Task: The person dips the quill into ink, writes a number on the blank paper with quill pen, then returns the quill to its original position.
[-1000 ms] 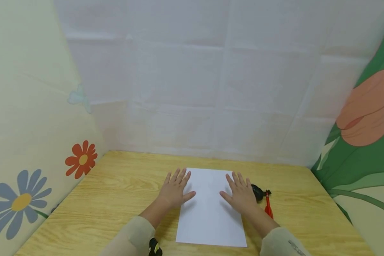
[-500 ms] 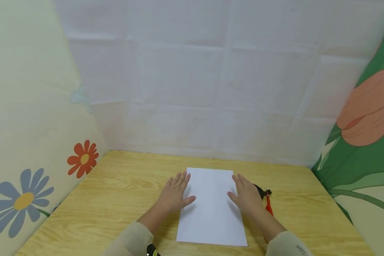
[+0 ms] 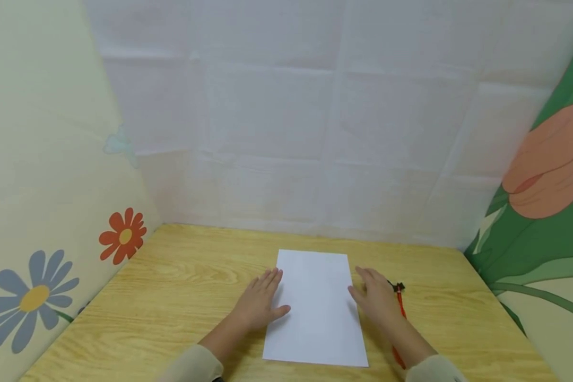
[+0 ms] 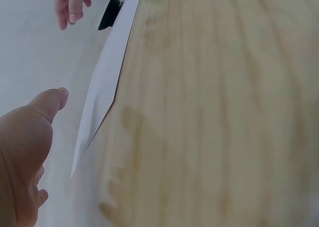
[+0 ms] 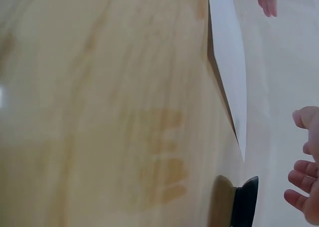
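Note:
A white sheet of paper (image 3: 315,307) lies flat on the wooden table (image 3: 181,286). My left hand (image 3: 260,300) rests flat on the table at the sheet's left edge, fingers straight, thumb touching the paper. My right hand (image 3: 374,297) sits at the sheet's right edge with relaxed fingers and holds nothing. It partly covers a red and black tool (image 3: 400,305). In the left wrist view my thumb (image 4: 47,102) is beside the paper's edge (image 4: 104,97). In the right wrist view the tool's black part (image 5: 244,202) lies near my fingers (image 5: 304,187).
Cloth walls close in the table: a flowered one on the left (image 3: 52,212), a white one behind (image 3: 315,132), a green one with tulips on the right (image 3: 544,212). Bare wood shows to the left and right of the sheet.
Both hands have slid back toward me and outward, from the top of the sheet to its side edges. The right hand now hides the tool's black part.

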`<action>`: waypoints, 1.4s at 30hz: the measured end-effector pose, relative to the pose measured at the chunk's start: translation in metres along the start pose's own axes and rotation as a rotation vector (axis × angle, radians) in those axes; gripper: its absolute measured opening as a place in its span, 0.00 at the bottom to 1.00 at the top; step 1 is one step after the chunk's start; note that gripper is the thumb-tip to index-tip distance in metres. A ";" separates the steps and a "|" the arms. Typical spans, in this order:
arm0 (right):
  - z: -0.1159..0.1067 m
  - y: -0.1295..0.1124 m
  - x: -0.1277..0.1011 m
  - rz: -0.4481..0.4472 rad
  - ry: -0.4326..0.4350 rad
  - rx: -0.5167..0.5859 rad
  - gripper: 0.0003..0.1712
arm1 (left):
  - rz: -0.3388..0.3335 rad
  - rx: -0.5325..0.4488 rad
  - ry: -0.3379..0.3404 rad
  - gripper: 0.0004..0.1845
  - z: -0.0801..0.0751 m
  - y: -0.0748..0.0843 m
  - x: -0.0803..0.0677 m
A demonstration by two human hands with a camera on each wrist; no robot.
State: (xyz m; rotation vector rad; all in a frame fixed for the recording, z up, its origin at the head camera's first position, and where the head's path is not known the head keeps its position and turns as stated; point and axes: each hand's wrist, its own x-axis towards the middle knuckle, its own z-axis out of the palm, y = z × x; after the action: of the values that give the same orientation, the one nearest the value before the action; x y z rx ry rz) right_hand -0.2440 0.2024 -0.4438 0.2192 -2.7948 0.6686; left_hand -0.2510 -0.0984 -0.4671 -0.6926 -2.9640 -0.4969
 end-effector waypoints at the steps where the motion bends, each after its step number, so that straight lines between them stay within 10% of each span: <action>1: -0.001 0.001 -0.001 -0.004 0.009 0.010 0.32 | 0.006 -0.008 -0.004 0.46 0.001 0.000 -0.001; 19: -0.016 0.024 -0.010 0.111 -0.033 0.115 0.32 | 0.060 -0.161 -0.027 0.46 0.012 0.003 -0.025; 42: -0.030 0.058 -0.023 0.211 -0.024 0.156 0.31 | 0.065 -0.108 -0.070 0.49 0.017 0.002 -0.035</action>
State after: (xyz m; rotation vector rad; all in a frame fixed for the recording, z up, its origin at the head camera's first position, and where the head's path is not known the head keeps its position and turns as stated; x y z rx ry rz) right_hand -0.2281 0.2696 -0.4495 -0.0407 -2.8152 0.9405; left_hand -0.2186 -0.1056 -0.4866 -0.8299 -2.9856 -0.6452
